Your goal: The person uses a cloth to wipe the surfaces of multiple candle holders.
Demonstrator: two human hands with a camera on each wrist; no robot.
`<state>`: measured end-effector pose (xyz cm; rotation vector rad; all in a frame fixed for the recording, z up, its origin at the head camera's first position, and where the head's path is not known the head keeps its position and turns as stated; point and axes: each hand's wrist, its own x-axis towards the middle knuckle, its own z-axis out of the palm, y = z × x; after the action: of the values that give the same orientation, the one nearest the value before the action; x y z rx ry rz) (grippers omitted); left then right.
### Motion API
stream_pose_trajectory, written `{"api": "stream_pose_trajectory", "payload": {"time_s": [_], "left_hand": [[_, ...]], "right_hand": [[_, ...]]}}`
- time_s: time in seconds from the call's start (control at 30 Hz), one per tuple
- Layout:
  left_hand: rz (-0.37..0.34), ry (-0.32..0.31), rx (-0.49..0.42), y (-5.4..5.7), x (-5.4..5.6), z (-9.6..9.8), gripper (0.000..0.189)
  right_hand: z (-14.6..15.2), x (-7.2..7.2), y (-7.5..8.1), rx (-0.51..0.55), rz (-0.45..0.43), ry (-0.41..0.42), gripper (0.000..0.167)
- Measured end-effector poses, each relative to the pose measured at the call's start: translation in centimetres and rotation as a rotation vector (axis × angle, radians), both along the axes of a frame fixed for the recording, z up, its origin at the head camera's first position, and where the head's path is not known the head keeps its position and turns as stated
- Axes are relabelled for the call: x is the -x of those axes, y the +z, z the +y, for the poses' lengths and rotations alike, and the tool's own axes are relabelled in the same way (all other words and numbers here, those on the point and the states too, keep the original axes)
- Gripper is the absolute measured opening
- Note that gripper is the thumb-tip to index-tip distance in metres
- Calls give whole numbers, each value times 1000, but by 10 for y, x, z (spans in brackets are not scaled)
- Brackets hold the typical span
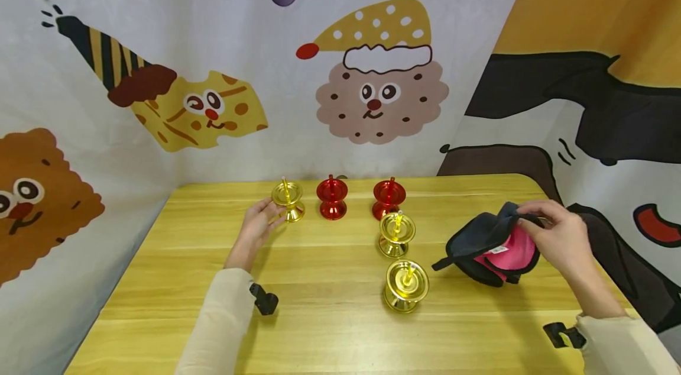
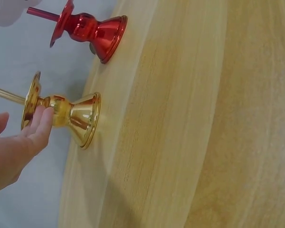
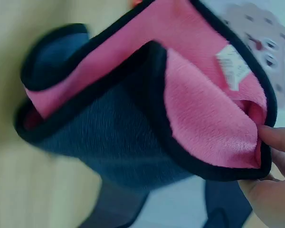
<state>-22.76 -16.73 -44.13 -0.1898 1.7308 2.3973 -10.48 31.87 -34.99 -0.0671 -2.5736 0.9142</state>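
My left hand (image 1: 258,224) is at a gold candle holder (image 1: 288,200) near the table's back edge. In the left wrist view, its fairly straight fingers (image 2: 42,124) touch or nearly touch the stem under the dish, and the thumb stays apart; the holder stands upright on its base. With thumb and fingers, my right hand (image 1: 561,239) pinches the edge of a dark blue-grey cloth (image 1: 476,239) with pink lining, black binding and a white label (image 3: 233,66). The cloth hangs folded over the table's right side.
Two red candle holders, one in the middle (image 1: 332,197) and one further right (image 1: 388,199), stand along the back. Two more gold ones, one behind (image 1: 396,235) and one nearer (image 1: 406,286), stand between the hands. A cartoon-printed curtain (image 1: 239,20) hangs behind the wooden table (image 1: 319,327).
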Motion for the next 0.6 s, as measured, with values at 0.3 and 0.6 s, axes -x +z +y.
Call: {"api": "stream_pose_trajectory", "payload": {"time_s": [0.3, 0.6], "left_hand": [[4, -27, 2, -1, -5, -2, 48], [21, -16, 105, 0, -11, -5, 55]], "right_hand": [[-11, 6, -76, -192, -43, 206, 19], [-7, 8, -90, -206, -113, 246, 29]]}}
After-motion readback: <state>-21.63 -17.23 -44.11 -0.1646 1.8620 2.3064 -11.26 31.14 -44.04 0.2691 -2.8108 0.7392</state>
